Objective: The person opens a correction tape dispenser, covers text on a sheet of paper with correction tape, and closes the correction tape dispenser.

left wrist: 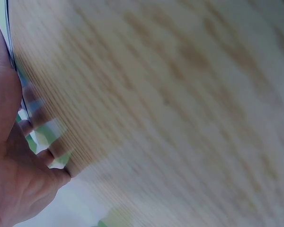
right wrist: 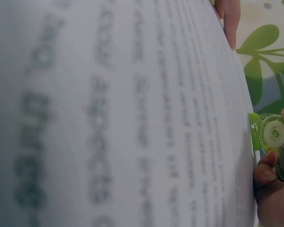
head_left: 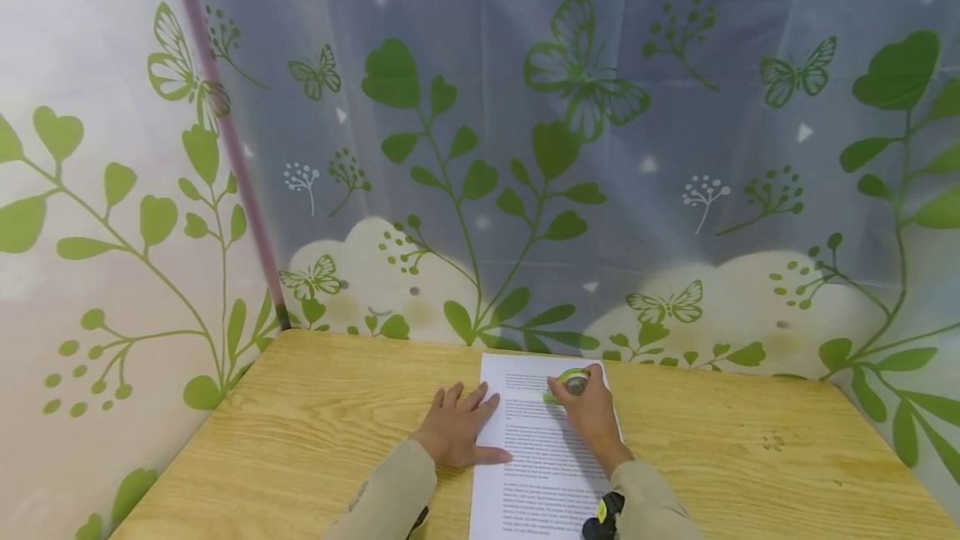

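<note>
1. Head view: we get both hands at once. Right hand point(head_left: 592, 419) pinches a green tape dispenser point(head_left: 574, 383) between thumb and fingers, over the upper part of the printed page point(head_left: 540, 440).
2. Left hand point(head_left: 453, 433) isn't gripping: fingers spread, thumb resting on the page, fingertips by its left edge.
3. Right wrist view: we see what head view shows only small, the dispenser's clear shell and pale reel. Its green end is at the paper.
4. Left wrist view: mostly blurred wood grain of the table point(head_left: 337, 407), left hand at the frame edge. Only head view shows the tabletop's far corners.
5. Our count: two hands, one dispenser, one printed page, four text blocks in head view, one table.
</note>
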`<state>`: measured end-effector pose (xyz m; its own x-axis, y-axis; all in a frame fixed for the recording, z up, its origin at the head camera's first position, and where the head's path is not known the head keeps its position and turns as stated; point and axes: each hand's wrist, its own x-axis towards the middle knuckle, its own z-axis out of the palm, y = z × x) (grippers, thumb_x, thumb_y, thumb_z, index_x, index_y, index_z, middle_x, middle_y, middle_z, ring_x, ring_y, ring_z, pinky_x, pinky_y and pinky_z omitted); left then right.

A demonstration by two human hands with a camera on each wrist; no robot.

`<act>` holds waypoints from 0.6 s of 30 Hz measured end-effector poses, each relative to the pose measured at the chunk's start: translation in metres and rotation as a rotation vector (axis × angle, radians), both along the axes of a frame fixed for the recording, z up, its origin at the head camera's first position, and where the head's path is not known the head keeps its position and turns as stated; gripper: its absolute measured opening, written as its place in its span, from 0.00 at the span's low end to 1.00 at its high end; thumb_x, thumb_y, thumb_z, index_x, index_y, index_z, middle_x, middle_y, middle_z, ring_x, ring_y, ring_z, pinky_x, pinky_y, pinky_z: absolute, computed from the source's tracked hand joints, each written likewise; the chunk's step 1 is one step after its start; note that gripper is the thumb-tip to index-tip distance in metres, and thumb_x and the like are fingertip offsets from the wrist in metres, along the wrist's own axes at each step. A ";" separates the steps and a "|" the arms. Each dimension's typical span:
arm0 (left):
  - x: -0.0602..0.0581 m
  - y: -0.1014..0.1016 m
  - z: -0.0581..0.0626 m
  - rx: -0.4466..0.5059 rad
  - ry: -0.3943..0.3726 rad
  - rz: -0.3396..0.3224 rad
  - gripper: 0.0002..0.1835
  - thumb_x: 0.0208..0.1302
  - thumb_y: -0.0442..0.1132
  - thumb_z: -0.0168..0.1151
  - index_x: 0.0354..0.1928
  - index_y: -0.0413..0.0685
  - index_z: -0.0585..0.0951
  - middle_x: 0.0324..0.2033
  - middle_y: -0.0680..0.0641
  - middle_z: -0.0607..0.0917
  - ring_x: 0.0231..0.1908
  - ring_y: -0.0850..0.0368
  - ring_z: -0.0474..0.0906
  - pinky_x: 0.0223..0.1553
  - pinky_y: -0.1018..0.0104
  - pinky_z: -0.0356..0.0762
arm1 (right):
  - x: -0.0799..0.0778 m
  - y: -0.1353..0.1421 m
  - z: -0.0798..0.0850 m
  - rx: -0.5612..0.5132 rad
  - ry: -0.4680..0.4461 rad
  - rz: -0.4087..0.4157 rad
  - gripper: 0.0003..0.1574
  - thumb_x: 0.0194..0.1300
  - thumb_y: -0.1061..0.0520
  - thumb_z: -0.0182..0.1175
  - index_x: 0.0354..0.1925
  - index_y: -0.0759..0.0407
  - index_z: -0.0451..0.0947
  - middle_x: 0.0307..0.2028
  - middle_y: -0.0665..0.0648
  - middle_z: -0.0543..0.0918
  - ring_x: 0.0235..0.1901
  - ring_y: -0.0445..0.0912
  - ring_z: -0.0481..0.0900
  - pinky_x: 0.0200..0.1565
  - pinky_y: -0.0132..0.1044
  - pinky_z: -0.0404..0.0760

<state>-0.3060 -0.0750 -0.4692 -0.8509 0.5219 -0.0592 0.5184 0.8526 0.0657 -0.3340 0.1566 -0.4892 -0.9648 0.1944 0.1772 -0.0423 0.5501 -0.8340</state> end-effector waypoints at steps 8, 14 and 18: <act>0.000 -0.001 -0.001 -0.002 0.011 0.001 0.49 0.57 0.76 0.46 0.73 0.54 0.59 0.71 0.45 0.59 0.67 0.35 0.54 0.62 0.38 0.53 | 0.001 0.005 0.002 -0.013 -0.015 0.016 0.32 0.62 0.45 0.65 0.49 0.65 0.60 0.34 0.62 0.78 0.31 0.49 0.76 0.31 0.40 0.74; 0.000 -0.001 0.000 0.005 -0.002 -0.002 0.49 0.57 0.76 0.47 0.73 0.54 0.59 0.71 0.45 0.58 0.67 0.34 0.54 0.62 0.38 0.53 | 0.002 0.005 0.004 -0.023 -0.029 0.015 0.32 0.63 0.46 0.64 0.50 0.64 0.60 0.35 0.62 0.78 0.31 0.49 0.76 0.31 0.38 0.74; 0.000 -0.001 0.000 0.011 -0.005 -0.006 0.49 0.57 0.75 0.47 0.73 0.53 0.59 0.71 0.44 0.58 0.67 0.34 0.54 0.62 0.37 0.53 | 0.003 0.006 0.004 -0.015 -0.027 0.011 0.32 0.63 0.46 0.64 0.49 0.64 0.60 0.35 0.61 0.78 0.31 0.49 0.76 0.31 0.39 0.73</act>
